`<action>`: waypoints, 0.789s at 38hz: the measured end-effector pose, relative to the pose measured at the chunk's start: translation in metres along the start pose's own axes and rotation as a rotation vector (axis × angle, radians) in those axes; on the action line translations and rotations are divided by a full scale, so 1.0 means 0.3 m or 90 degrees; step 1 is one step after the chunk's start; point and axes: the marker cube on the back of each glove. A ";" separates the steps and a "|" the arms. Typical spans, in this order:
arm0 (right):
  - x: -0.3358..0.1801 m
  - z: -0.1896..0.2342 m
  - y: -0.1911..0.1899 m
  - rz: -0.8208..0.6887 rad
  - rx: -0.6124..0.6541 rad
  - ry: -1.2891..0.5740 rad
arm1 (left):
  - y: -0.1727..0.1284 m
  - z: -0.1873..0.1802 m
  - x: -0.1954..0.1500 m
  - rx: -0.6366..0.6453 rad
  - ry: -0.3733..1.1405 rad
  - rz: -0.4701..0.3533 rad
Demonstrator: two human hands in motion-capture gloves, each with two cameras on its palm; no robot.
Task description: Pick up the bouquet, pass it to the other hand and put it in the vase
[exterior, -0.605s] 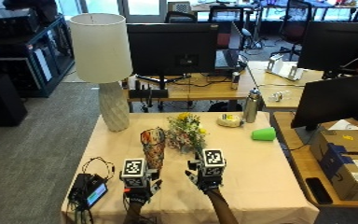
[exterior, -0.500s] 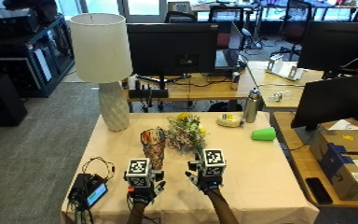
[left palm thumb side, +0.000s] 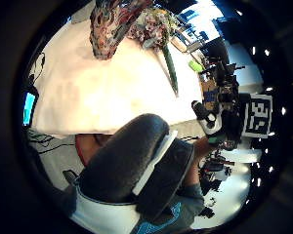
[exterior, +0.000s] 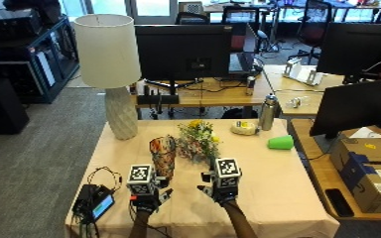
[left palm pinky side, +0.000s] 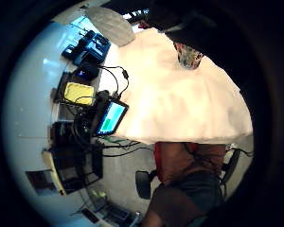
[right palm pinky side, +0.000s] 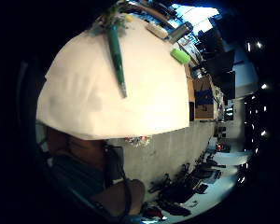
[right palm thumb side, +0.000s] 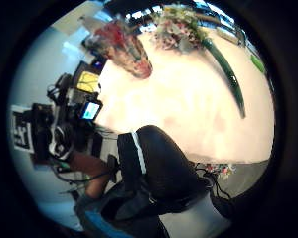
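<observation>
The bouquet (exterior: 197,140) lies on the beige tablecloth (exterior: 270,183), its pale and yellow flowers pointing away from me and its green wrapped stems (exterior: 211,163) towards me. Just left of it stands the multi-coloured vase (exterior: 162,157), upright. My right hand (exterior: 221,187) hovers near the stem end, its fingers relaxed and holding nothing. My left hand (exterior: 146,192) hovers in front of the vase, also holding nothing. The left thumb side palm view shows the vase (left palm thumb side: 105,24), the bouquet (left palm thumb side: 151,24) and a hand (left palm thumb side: 219,122) beyond the table edge. In the right little finger side palm view the stems (right palm pinky side: 116,51) lie untouched.
A tall lamp (exterior: 111,74) stands at the back left. A green cup (exterior: 281,143), a tape roll (exterior: 245,128) and a metal bottle (exterior: 267,111) sit at the back right. A small screen device with cables (exterior: 95,203) lies at the front left corner.
Both hands stay nearly where they were above the table's front. The bouquet and vase have not moved.
</observation>
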 end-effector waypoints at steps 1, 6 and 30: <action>0.031 0.009 -0.017 0.013 -0.001 0.000 | 0.023 0.013 0.012 -0.041 0.020 0.001; 0.189 0.097 -0.108 0.089 -0.026 -0.011 | 0.056 -0.004 0.013 -0.075 0.028 0.001; 0.249 0.376 -0.211 0.204 -0.164 -0.271 | 0.052 0.094 -0.030 -0.099 0.065 -0.002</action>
